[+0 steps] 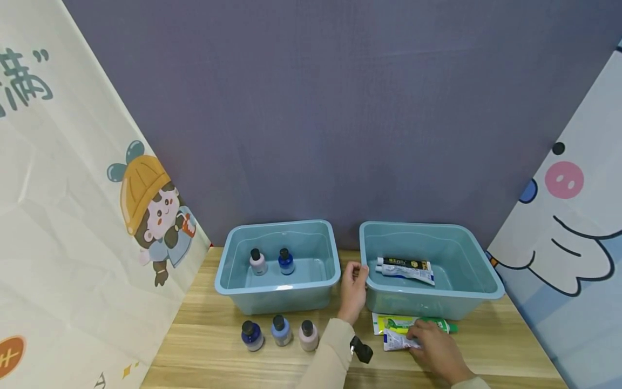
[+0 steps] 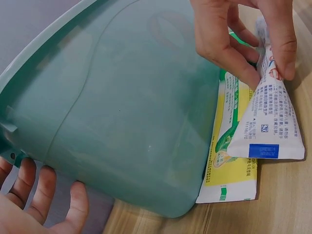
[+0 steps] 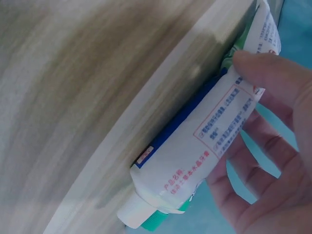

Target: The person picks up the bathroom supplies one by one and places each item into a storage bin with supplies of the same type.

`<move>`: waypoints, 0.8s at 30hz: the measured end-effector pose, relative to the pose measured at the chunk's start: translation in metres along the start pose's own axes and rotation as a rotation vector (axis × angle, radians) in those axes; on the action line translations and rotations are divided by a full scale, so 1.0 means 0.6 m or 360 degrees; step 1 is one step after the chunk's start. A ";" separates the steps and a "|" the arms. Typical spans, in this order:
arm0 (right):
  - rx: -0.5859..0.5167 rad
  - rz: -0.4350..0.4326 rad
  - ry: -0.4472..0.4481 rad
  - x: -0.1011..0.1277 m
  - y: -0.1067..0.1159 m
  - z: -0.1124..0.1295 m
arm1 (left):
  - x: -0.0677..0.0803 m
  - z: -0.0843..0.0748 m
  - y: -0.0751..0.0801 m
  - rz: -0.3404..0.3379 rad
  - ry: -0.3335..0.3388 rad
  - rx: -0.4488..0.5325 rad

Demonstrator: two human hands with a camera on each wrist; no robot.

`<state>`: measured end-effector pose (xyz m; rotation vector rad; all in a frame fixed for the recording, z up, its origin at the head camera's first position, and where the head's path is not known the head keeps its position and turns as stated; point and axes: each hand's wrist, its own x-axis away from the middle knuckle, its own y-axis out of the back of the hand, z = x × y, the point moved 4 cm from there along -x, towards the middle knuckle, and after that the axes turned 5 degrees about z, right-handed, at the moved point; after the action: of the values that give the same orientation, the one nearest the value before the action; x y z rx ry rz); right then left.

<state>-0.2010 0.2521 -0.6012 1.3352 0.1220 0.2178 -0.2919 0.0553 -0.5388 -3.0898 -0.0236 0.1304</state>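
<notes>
My right hand (image 1: 434, 348) pinches a white toothpaste tube (image 2: 268, 114) with blue printing between thumb and fingers. That tube lies partly over a green-and-yellow toothpaste tube (image 1: 396, 323) on the table, along the front of the right blue bin (image 1: 478, 294). In the right wrist view, the white tube's body (image 3: 190, 141) slants below the thumb, its white cap at the lower end. At the right bin's left side, my left hand (image 1: 353, 289) holds the rim, fingertips against the wall. Inside that bin lie a black toothpaste tube (image 1: 405, 263) and a white-and-blue one (image 1: 408, 273).
A second blue bin (image 1: 277, 288) stands to the left, holding a pink bottle (image 1: 258, 265) and a dark blue bottle (image 1: 286, 263). In front of it stand a dark blue bottle (image 1: 252, 338), a light blue bottle (image 1: 281, 333) and a pink bottle (image 1: 308, 339) on the wooden table (image 1: 194, 335).
</notes>
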 end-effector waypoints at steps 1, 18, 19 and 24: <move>0.0002 -0.0008 -0.0001 0.001 0.001 0.001 | 0.001 -0.002 0.000 -0.0005 0.0001 0.0002; 0.0036 -0.0063 0.0034 0.005 0.008 0.008 | -0.012 0.026 0.005 0.0097 -0.0041 0.0042; 0.0038 -0.0064 0.0034 0.005 0.007 0.007 | -0.012 0.026 0.005 0.0098 -0.0041 0.0041; 0.0049 -0.0069 0.0037 0.004 0.005 0.005 | -0.011 0.025 0.004 0.0096 -0.0041 0.0037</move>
<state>-0.1981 0.2505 -0.5977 1.3595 0.1739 0.1956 -0.2994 0.0535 -0.5532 -3.0664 0.0698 0.1716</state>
